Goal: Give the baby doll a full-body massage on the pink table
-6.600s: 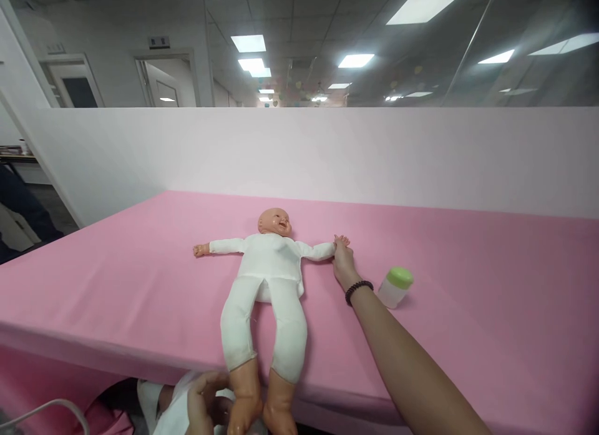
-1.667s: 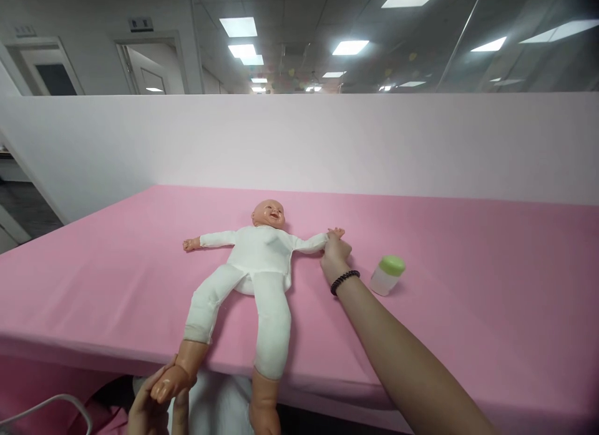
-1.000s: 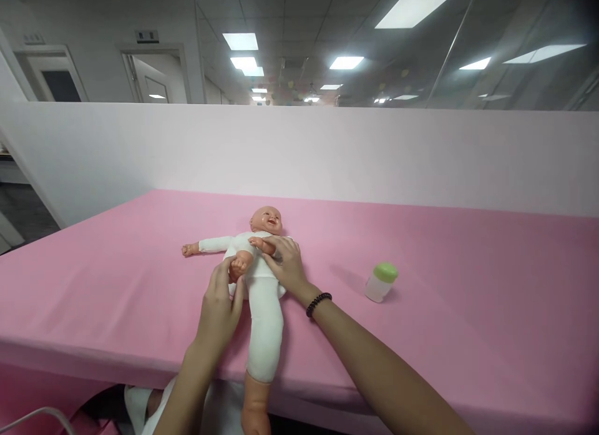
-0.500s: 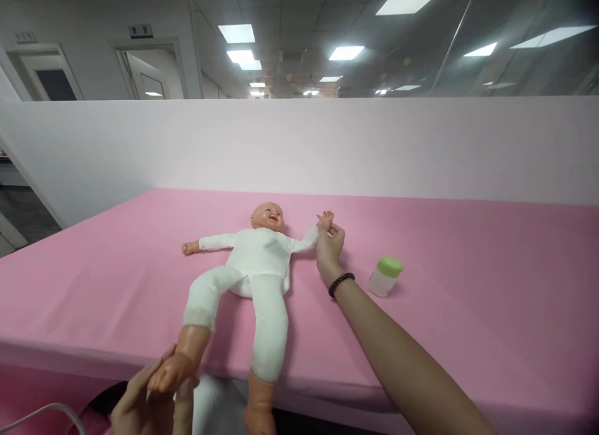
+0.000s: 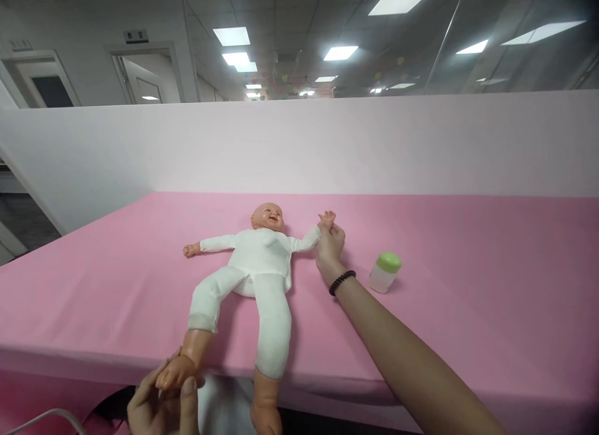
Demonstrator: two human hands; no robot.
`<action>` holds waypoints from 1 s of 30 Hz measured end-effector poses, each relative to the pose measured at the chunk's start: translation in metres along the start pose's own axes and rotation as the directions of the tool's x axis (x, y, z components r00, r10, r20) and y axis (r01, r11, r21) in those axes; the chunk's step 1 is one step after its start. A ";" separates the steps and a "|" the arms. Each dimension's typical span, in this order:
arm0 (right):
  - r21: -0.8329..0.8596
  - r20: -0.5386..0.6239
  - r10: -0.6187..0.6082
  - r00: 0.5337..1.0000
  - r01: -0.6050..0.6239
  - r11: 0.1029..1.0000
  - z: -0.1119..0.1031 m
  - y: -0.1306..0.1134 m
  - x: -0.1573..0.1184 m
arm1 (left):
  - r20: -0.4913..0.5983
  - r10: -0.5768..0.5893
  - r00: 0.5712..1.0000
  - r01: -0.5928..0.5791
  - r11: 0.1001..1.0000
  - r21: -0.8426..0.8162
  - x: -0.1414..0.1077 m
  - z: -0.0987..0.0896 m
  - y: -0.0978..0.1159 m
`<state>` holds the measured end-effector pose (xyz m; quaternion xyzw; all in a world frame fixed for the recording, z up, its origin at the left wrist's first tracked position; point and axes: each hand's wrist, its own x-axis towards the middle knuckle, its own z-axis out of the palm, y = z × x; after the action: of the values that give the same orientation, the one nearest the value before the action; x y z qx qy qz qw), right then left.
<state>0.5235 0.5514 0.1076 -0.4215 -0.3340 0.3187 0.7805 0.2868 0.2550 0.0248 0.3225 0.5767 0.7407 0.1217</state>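
Doll [image 5: 262,254] just got unfolded, so it's stretched: left hand [image 5: 161,400] cupping a foot [image 5: 176,371], right hand [image 5: 331,246] gripping an arm [image 5: 306,240], probably wrist-ish.

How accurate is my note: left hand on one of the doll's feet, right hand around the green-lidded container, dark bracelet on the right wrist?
One slip: the right hand isn't around the green-lidded container, which sits apart. The head view shows that hand holding the doll's arm near its end. The left hand on a foot and the dark bracelet stand as noted.
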 end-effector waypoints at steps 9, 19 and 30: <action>-0.233 0.592 -0.534 0.603 0.763 0.603 0.010 -0.022 -0.063 | 0.315 0.379 0.870 -0.441 0.884 0.157 0.058 0.086 0.048; -0.087 0.834 -0.513 0.202 0.967 0.239 0.003 -0.013 -0.056 | 0.464 0.380 0.800 -0.515 0.832 0.206 0.064 0.120 0.047; -0.323 0.155 -0.367 0.917 0.398 0.858 0.003 -0.018 -0.014 | -0.080 0.284 0.955 -0.282 0.959 0.035 0.011 0.023 0.020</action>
<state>0.5169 0.5342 0.1207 -0.4636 -0.4962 0.1113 0.7256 0.2967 0.2728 0.0497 0.3717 0.5379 0.7565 -0.0140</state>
